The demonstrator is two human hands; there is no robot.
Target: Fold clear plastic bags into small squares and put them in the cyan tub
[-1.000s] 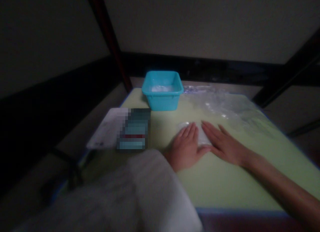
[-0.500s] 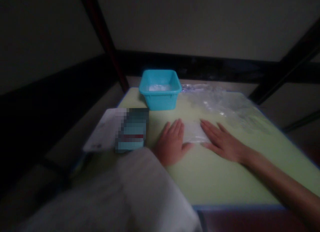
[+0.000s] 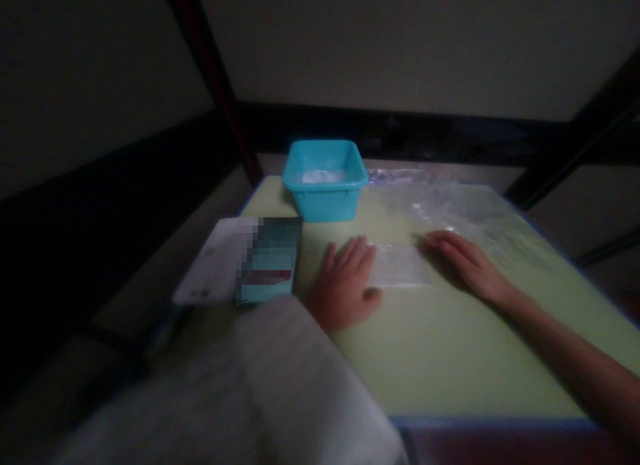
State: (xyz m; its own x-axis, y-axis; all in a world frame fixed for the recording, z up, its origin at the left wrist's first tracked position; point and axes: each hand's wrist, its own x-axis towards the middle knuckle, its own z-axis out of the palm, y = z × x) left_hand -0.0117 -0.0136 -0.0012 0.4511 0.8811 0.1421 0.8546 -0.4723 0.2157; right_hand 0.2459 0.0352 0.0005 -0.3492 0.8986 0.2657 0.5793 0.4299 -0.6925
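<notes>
A small clear plastic bag (image 3: pixel 400 265) lies flat on the light green table (image 3: pixel 450 358), between my two hands. My left hand (image 3: pixel 345 285) rests over its left end, palm down, fingers stretched out and slightly apart. My right hand (image 3: pixel 465 261) is at the bag's far right corner, turned on its side. Its fingers and thumb are drawn together; whether a bit of plastic is between them is hidden. Behind the bag stands a turquoise plastic basket (image 3: pixel 327 201) with whitish clear material inside.
More crumpled clear plastic (image 3: pixel 460 208) spreads over the table's back right. At the left edge lie a white flat item (image 3: pixel 210 265) and a blurred-out teal thing (image 3: pixel 273 261). A pale cloth-covered form (image 3: pixel 300 385) fills the lower left. Dark frame bars stand behind.
My right hand has lifted from lying flat on the bag, moved right and brought its fingers together. More of the bag shows now. My left hand stays nearly in place.
</notes>
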